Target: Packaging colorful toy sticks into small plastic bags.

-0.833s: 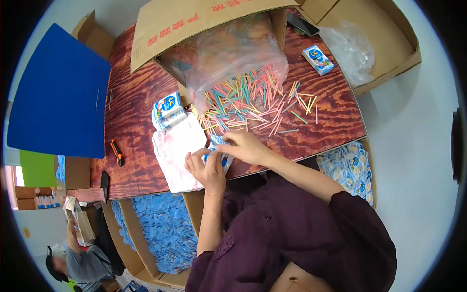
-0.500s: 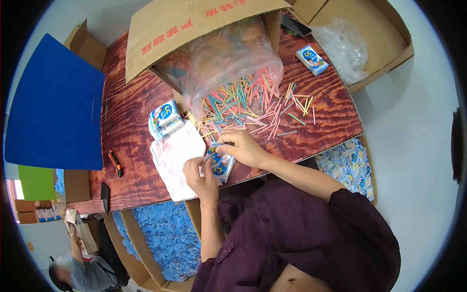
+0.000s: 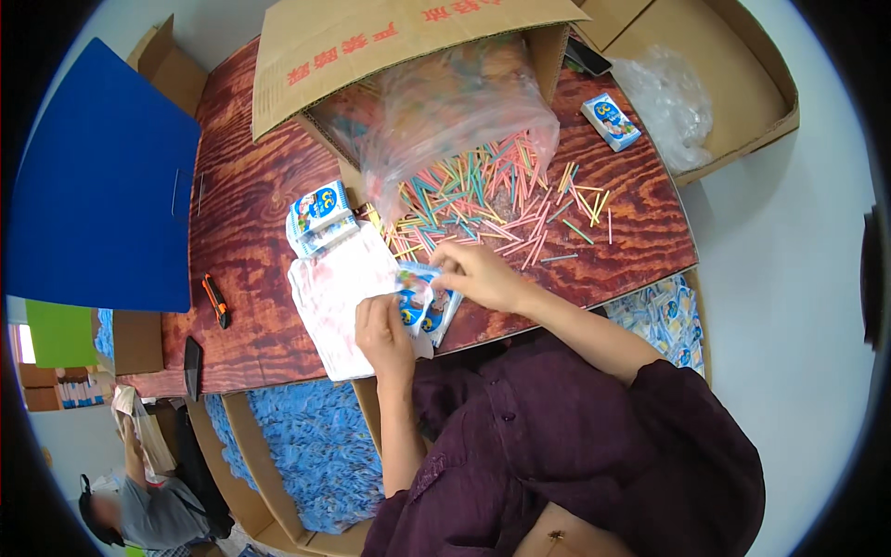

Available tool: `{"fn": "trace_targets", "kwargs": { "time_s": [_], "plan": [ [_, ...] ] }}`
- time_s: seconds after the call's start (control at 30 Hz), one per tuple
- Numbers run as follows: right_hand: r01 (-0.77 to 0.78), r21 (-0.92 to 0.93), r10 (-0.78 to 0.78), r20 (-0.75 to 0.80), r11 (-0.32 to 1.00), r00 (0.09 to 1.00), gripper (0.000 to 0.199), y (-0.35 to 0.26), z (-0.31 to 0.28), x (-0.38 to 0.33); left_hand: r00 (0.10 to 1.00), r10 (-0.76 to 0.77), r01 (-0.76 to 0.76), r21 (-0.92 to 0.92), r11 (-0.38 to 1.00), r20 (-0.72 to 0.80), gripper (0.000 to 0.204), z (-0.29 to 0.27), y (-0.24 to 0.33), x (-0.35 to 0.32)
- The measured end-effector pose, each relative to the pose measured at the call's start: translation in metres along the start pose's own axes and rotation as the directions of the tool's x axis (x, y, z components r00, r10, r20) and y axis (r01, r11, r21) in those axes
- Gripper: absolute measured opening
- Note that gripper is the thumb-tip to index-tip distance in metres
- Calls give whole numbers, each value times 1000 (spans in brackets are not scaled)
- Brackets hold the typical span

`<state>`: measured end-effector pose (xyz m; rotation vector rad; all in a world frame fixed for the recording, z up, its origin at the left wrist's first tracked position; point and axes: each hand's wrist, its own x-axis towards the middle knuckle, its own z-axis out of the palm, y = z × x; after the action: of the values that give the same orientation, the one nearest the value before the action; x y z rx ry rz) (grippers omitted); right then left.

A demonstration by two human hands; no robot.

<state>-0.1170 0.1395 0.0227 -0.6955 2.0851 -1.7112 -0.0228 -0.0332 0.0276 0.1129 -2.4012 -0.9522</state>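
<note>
Between my hands, near the table's front edge, is a small blue-and-white printed packet (image 3: 411, 295). My left hand (image 3: 382, 334) is closed on its lower left side, fingers pinched together. My right hand (image 3: 478, 277) grips its upper right edge between thumb and fingers. Under it, more blue-and-white packets (image 3: 449, 311) lie partly hidden by the right hand. Left of these a white cloth (image 3: 334, 288) with pinkish stains is spread flat. Thin pastel sticks (image 3: 464, 190) in pink, yellow and green lie loose just beyond my right hand.
A tipped carton (image 3: 408, 42) with a clear plastic bag (image 3: 445, 102) spills the sticks. Packet bundles (image 3: 320, 213) stand beyond the cloth; another packet (image 3: 611, 123) lies far right. An orange cutter (image 3: 215, 302) and phone (image 3: 192, 368) lie left. Boxes of blue wrappers (image 3: 320, 446) sit below. A co-worker (image 3: 158, 511) is lower left.
The packet between my hands has turned and shows more of its printed face. My right hand has shifted slightly right, and the whole view has moved a little.
</note>
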Motion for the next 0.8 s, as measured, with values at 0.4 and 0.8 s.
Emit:
{"fn": "trace_targets", "kwargs": {
  "time_s": [0.4, 0.8],
  "plan": [
    [-180, -854, -609, -481, 489, 631, 34, 18, -79, 101, 977, -214, 210, -270, 940, 14, 9, -7, 24, 0],
    [-244, -841, -552, -508, 482, 661, 29, 36, -70, 108, 965, -19, 125, -398, 909, 261, 7, 28, 36, 47]
  ]
}}
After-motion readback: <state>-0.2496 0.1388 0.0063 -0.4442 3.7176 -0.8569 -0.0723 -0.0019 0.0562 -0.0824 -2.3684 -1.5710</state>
